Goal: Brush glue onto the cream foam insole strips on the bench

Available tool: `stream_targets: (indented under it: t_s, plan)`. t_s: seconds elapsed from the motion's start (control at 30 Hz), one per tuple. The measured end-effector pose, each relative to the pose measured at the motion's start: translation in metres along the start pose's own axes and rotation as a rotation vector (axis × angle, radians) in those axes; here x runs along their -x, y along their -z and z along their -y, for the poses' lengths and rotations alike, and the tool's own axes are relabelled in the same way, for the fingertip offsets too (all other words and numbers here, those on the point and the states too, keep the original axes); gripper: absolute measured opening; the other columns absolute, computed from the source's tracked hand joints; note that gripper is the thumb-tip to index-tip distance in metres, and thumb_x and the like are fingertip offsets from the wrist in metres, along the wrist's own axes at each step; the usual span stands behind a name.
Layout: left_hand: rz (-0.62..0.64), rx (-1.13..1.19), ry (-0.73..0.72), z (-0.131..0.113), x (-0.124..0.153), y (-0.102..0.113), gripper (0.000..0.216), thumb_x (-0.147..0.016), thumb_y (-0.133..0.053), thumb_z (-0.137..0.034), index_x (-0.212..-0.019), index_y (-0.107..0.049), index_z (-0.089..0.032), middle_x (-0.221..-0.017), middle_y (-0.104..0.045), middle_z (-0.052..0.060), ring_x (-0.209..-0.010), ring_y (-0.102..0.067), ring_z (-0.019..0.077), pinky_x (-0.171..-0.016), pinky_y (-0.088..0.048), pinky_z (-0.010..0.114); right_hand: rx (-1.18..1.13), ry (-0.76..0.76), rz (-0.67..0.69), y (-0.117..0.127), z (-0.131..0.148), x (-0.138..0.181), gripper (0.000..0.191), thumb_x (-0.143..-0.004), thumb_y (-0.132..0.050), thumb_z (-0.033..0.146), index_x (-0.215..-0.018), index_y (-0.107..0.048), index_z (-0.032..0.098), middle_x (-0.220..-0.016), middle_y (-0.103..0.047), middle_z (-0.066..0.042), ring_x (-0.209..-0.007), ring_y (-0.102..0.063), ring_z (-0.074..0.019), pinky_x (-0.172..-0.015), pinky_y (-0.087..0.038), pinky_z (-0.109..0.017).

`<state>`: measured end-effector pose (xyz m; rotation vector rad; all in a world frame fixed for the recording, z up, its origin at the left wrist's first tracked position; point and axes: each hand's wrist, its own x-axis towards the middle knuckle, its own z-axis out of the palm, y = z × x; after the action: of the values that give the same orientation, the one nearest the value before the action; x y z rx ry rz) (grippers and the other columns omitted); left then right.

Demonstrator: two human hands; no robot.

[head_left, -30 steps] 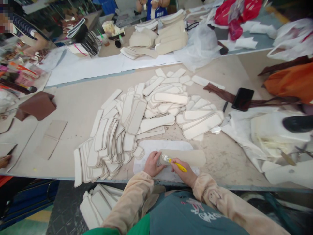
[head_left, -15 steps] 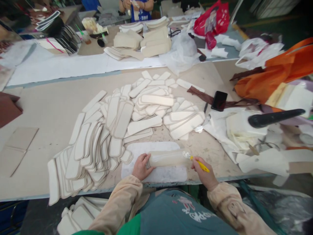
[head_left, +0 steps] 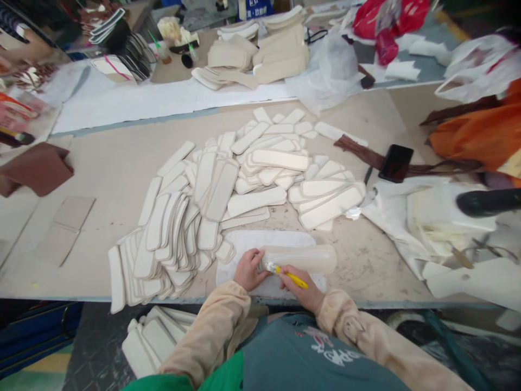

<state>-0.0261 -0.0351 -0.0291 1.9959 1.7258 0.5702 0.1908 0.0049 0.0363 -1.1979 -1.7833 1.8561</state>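
A long beige strip with rounded ends (head_left: 311, 258) lies on a white sheet (head_left: 271, 239) close to the table's front edge, its surface looking wet. My left hand (head_left: 249, 270) grips the strip's left end, thumb and fingers closed on it. In my right hand (head_left: 303, 288) is a small brush with a yellow handle (head_left: 296, 279). Its bristle end, coated in something white, touches the strip right beside my left fingers. Beyond the sheet spreads a heap of similar off-white strips (head_left: 220, 190), fanned and overlapping.
A black phone (head_left: 396, 163) and a brown leather strap (head_left: 366, 153) lie to the right. Nearer stands a white tub (head_left: 431, 209) with a black handle across it. Folded brown leather (head_left: 44, 168) sits at left. More pieces (head_left: 280, 60) are stacked on the far table.
My right hand has drawn the brush leftward along the strip, from its right end to beside my left hand. The left hand still grips the strip. The camera view has shifted.
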Motion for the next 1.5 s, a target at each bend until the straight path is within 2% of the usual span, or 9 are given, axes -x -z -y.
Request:
stream_targets:
  t_s: [0.13,0.33,0.5,0.67,0.8,0.97,1.1,1.33,1.5]
  plan:
    - [0.007,-0.008,0.001,0.000,0.000,0.000,0.067,-0.071,-0.065,-0.050,-0.126,-0.049,-0.017,-0.114,-0.049,0.015,-0.106,-0.049,0.0267,-0.090,-0.046,0.043,0.029,-0.035,-0.063,0.009,-0.007,0.004,0.027,-0.091,-0.040,0.041,-0.082,-0.056,0.020,-0.064,-0.059,0.003,-0.060,-0.055,-0.0113,-0.062,-0.044,-0.023]
    - [0.006,-0.014,-0.007,0.002,0.000,-0.001,0.066,-0.071,-0.067,-0.047,-0.127,-0.048,-0.019,-0.115,-0.049,0.014,-0.106,-0.049,0.0274,-0.090,-0.045,0.044,0.139,-0.120,-0.275,0.059,-0.020,0.043,0.027,-0.089,-0.040,0.041,-0.083,-0.056,0.020,-0.065,-0.059,0.002,-0.061,-0.056,-0.0130,-0.062,-0.046,-0.024]
    - [-0.015,-0.012,-0.027,0.002,-0.001,-0.001,0.064,-0.071,-0.066,-0.045,-0.127,-0.047,-0.019,-0.114,-0.049,0.014,-0.106,-0.049,0.0274,-0.090,-0.046,0.044,0.498,-0.048,-0.444,0.090,-0.026,0.069,0.023,-0.091,-0.040,0.036,-0.091,-0.056,0.019,-0.069,-0.062,-0.001,-0.063,-0.059,-0.0140,-0.064,-0.045,-0.024]
    - [-0.027,-0.018,-0.040,0.001,0.000,-0.001,0.061,-0.072,-0.065,-0.044,-0.124,-0.049,-0.017,-0.113,-0.049,0.015,-0.105,-0.049,0.0270,-0.089,-0.046,0.044,1.045,0.013,-0.412,0.077,-0.012,0.061,0.024,-0.092,-0.038,0.029,-0.093,-0.059,0.017,-0.075,-0.065,-0.006,-0.069,-0.061,-0.0174,-0.064,-0.040,-0.026]
    - [-0.038,-0.025,-0.042,0.001,0.000,-0.001,0.060,-0.072,-0.066,-0.044,-0.123,-0.050,-0.017,-0.112,-0.050,0.015,-0.104,-0.050,0.0268,-0.089,-0.047,0.044,1.173,-0.092,-0.236,0.050,0.002,0.038,0.018,-0.090,-0.042,0.022,-0.086,-0.059,0.018,-0.071,-0.064,-0.006,-0.068,-0.060,-0.0178,-0.058,-0.036,-0.025]
    - [-0.020,-0.012,-0.026,-0.001,-0.001,0.000,0.060,-0.072,-0.065,-0.044,-0.123,-0.050,-0.017,-0.112,-0.050,0.015,-0.104,-0.050,0.0265,-0.089,-0.047,0.043,1.092,0.016,-0.002,0.012,0.011,0.014,0.013,-0.087,-0.044,0.019,-0.087,-0.057,0.018,-0.074,-0.063,-0.007,-0.070,-0.059,-0.0185,-0.058,-0.036,-0.026]
    - [-0.019,-0.004,-0.011,-0.001,-0.002,-0.001,0.057,-0.074,-0.063,-0.040,-0.125,-0.049,-0.019,-0.112,-0.049,0.013,-0.105,-0.050,0.0258,-0.089,-0.046,0.042,0.784,0.195,0.072,-0.009,0.019,0.000,0.018,-0.090,-0.040,0.023,-0.092,-0.057,0.017,-0.078,-0.064,-0.006,-0.074,-0.060,-0.0166,-0.066,-0.041,-0.026]
    - [-0.010,-0.003,0.009,-0.002,-0.002,0.000,0.063,-0.069,-0.068,-0.045,-0.123,-0.049,-0.019,-0.112,-0.051,0.013,-0.103,-0.051,0.0258,-0.090,-0.046,0.042,0.136,-0.017,-0.178,0.008,0.010,0.002,0.024,-0.092,-0.037,0.036,-0.088,-0.055,0.020,-0.063,-0.059,0.002,-0.059,-0.056,-0.0116,-0.061,-0.044,-0.022]
    - [-0.018,-0.005,-0.001,0.000,-0.002,0.000,0.061,-0.070,-0.067,-0.045,-0.124,-0.049,-0.021,-0.112,-0.050,0.013,-0.104,-0.051,0.0270,-0.089,-0.047,0.045,0.174,-0.153,-0.448,0.055,-0.010,0.037,0.027,-0.091,-0.038,0.041,-0.083,-0.053,0.021,-0.061,-0.057,0.002,-0.057,-0.054,-0.0129,-0.059,-0.044,-0.023]
